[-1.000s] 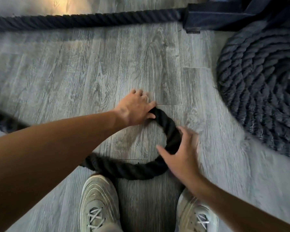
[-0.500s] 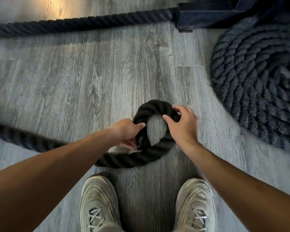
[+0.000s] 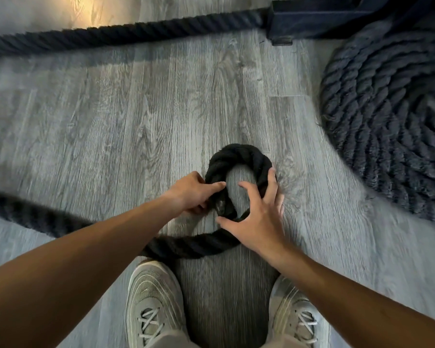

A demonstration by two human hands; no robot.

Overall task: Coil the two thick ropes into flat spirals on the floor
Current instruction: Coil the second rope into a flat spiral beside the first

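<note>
A thick black rope (image 3: 239,156) lies on the grey wood floor, its end curled into one small tight loop in front of my feet. The rest of this rope runs off to the left edge. My left hand (image 3: 191,193) pinches the rope's end at the loop's left side. Fingers spread, my right hand (image 3: 258,217) presses on the loop's right side and the bend below it. At the right edge lies a second rope (image 3: 387,116), dark blue-grey, wound into a large flat spiral.
Another stretch of rope (image 3: 126,33) runs straight across the top of the view to a dark metal base (image 3: 312,18) at the upper right. My two grey sneakers (image 3: 153,305) stand just below the loop. Bare floor lies between the loop and the far rope.
The loop has been drawn tighter, from a wide open curve to a small closed ring. My left hand came down to the rope's end and my right hand opened and flattened on the loop's right side.
</note>
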